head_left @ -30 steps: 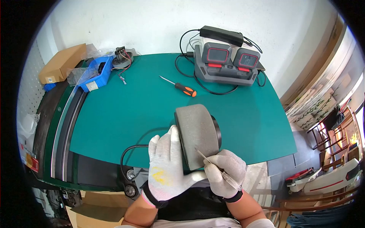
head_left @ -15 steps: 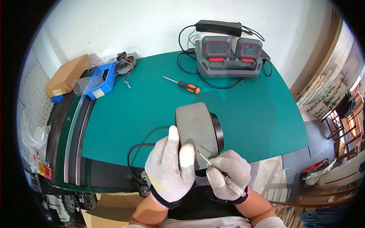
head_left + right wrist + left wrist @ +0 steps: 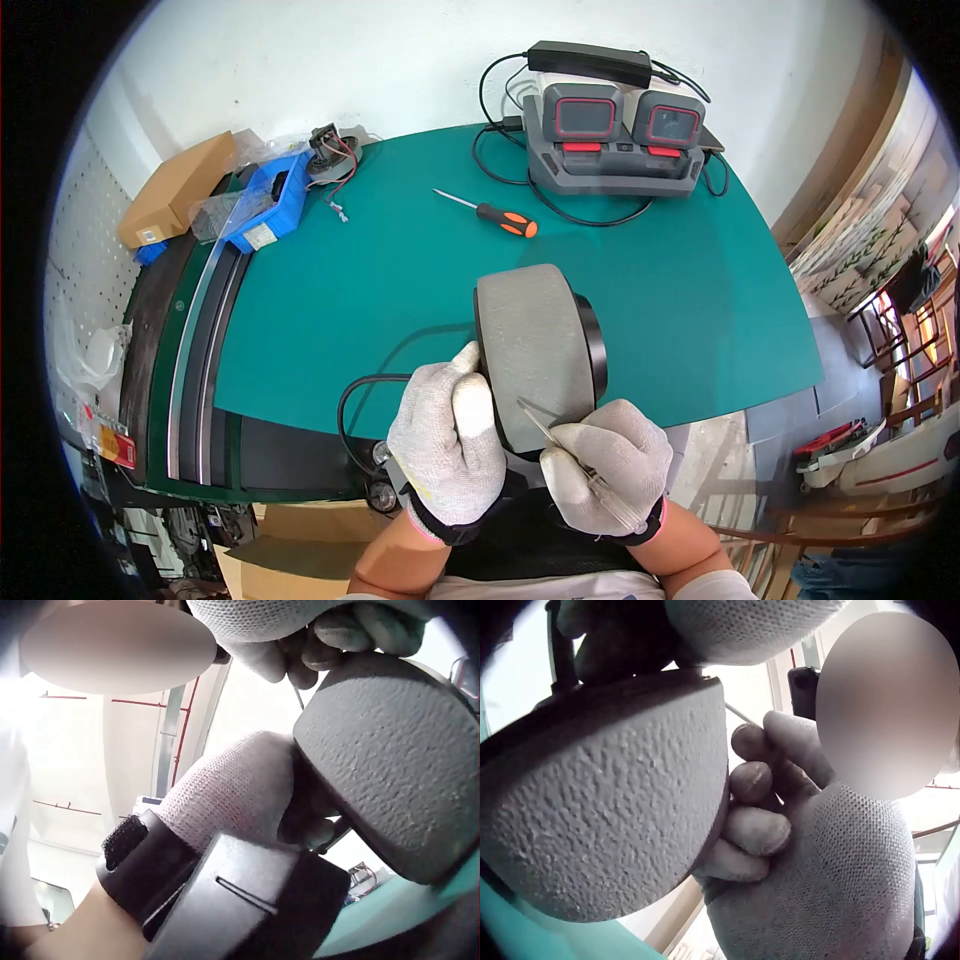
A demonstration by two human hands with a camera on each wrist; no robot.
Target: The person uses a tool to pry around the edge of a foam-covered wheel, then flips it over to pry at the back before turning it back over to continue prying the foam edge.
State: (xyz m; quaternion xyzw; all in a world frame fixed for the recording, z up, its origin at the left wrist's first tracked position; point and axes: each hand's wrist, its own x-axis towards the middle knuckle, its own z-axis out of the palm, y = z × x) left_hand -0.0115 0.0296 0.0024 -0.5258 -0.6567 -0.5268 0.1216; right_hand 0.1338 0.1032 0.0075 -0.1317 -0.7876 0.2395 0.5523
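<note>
A grey, rough-textured housing [image 3: 535,345] with a black ring [image 3: 594,350] on its right side is held up over the table's front edge. My gloved left hand [image 3: 447,435] grips its lower left side, thumb folded in front. In my gloved right hand [image 3: 615,465] is a small screwdriver [image 3: 600,490] with a clear handle, pinched between thumb and fingers. Its thin shaft points up and left across the housing's lower face. In the left wrist view, the right hand's fingers [image 3: 759,829] curl along the housing's edge. The housing's underside is hidden in the head view.
An orange-and-black screwdriver [image 3: 508,219] lies on the green table [image 3: 330,300]. Behind it stands a charger dock [image 3: 615,170] with two battery packs and cables. A blue bin [image 3: 285,205], a wired part [image 3: 332,155] and a cardboard box [image 3: 180,190] sit at the back left.
My left hand, earlier flat with its thumb spread below the housing, has folded its thumb up and curled at the left side. The small screwdriver stays in my right hand.
</note>
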